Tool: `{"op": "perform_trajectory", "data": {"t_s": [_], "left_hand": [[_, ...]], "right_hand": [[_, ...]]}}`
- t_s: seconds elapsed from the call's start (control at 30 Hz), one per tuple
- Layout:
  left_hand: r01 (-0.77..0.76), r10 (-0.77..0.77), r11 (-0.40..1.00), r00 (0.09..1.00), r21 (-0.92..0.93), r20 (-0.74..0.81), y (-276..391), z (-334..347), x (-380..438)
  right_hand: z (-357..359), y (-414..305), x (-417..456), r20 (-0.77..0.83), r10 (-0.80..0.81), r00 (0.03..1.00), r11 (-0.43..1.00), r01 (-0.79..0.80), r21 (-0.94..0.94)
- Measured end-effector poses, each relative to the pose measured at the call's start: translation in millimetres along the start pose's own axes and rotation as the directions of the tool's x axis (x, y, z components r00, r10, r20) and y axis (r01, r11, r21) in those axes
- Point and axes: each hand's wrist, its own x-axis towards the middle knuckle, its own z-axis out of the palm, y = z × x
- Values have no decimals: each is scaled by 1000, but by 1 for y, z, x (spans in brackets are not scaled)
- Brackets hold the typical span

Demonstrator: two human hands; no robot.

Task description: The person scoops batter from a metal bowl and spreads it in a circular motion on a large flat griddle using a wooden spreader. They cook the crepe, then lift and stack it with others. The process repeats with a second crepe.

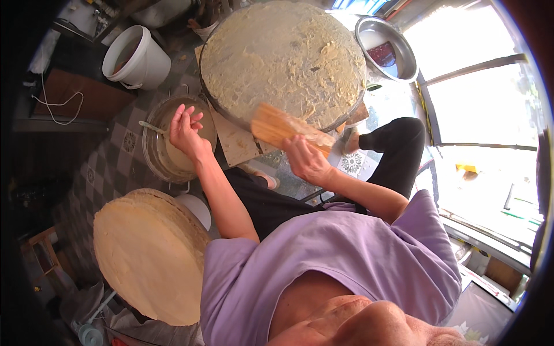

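Note:
My right hand (306, 161) grips a flat wooden scraper board (281, 126) with pale batter smeared along one side. The board is at the near edge of a large round griddle (277, 60), whose surface carries an uneven, lumpy layer of batter; whether they touch cannot be told. Palm turned up and fingers loosely curled, my left hand (188, 129) holds nothing. Below it stands a wide metal basin (152, 158) of batter with a ladle's handle (151, 127) over its rim. A tall stack of thin round flatbreads (149, 259) lies at the lower left.
A white plastic bucket (149, 60) stands on the tiled floor at the upper left. A metal bowl (404, 56) holding liquid and a dark red object is beside the griddle's right side. Cardboard (233, 140) lies below the griddle. Windows line the right; a white cable hangs at the left.

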Motion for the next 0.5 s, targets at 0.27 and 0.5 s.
{"op": "perform_trajectory", "data": {"t_s": [0.27,0.5], "left_hand": [[-26,28,999,999,30,-39,3,22,-1],[-50,53,997,998,66,-43,-9,36,6]], "right_hand": [[54,226,15,410,709,573,308,-776,551],[142,351,-31,433,849,304,84,-886,457]]}}
